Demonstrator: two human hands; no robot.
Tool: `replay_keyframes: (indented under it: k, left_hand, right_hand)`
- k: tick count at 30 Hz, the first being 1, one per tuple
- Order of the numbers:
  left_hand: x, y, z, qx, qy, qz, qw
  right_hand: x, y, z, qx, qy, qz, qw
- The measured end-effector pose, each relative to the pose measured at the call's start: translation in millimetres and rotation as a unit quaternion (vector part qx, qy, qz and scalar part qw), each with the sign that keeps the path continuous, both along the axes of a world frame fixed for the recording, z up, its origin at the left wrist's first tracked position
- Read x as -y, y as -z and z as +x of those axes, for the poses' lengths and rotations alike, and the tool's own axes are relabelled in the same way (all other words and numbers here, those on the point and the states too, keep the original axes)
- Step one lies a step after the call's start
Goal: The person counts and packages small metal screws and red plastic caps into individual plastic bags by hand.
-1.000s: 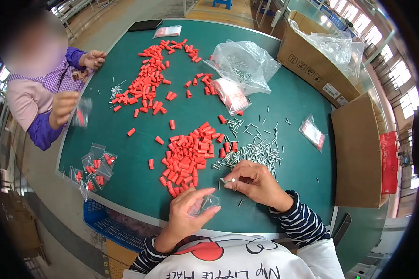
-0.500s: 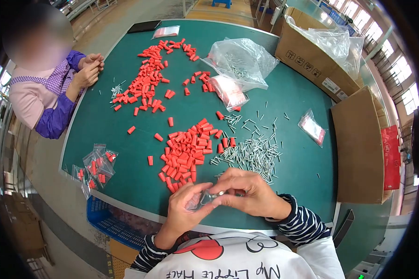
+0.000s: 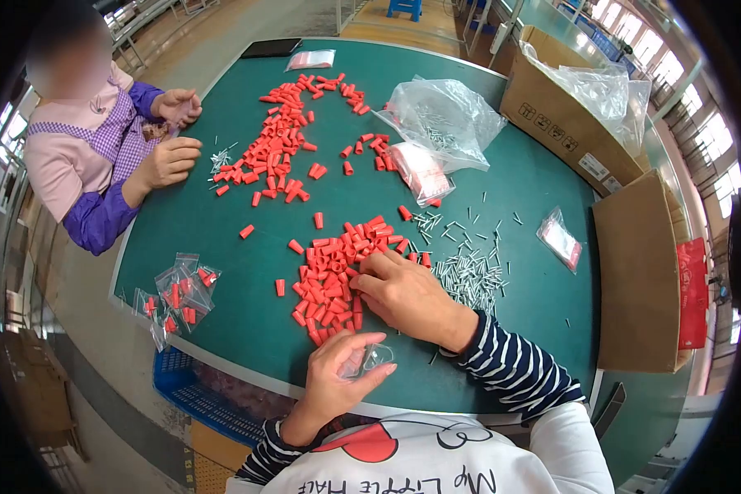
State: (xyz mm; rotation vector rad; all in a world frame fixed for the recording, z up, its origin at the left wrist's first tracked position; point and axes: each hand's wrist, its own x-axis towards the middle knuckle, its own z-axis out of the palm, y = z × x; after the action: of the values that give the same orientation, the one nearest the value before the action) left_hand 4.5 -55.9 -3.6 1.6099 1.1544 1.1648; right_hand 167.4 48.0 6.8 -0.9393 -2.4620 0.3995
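The right hand (image 3: 412, 298) has left the small clear bag (image 3: 365, 360) and now reaches its fingers into the red cones (image 3: 331, 272); whether they grip one is hidden. Near the tabletop's (image 3: 519, 346) front edge, the left hand (image 3: 335, 379) still pinches the bag between thumb and fingers.

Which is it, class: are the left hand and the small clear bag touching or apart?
Touching. The head view shows the left hand gripping the clear bag between thumb and fingers.
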Motion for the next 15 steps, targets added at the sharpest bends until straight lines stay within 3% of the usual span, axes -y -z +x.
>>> replay_keyframes:
  k: [3,6,10,13,15]
  left_hand:
    - [0,0,-1,-0.006,-0.006,-0.009,1.0]
    - [-1,0,0,0.004,-0.019,-0.013,1.0]
    - [-2,1,-2,-0.002,-0.031,-0.002,1.0]
    - [-2,1,-1,-0.002,-0.038,-0.009,0.999]
    - [-2,-1,-2,-0.017,-0.039,-0.016,0.999]
  right_hand:
    - [2,-6,-3,0.091,-0.001,0.009,0.996]
    - [2,-8,-1,0.095,-0.007,0.031,0.995]
    - [3,-16,10,-0.045,-0.007,-0.009,0.999]
    - [12,-33,21,-0.204,-0.021,-0.168,0.964]
    - [27,-45,24,-0.249,-0.01,-0.263,0.932]
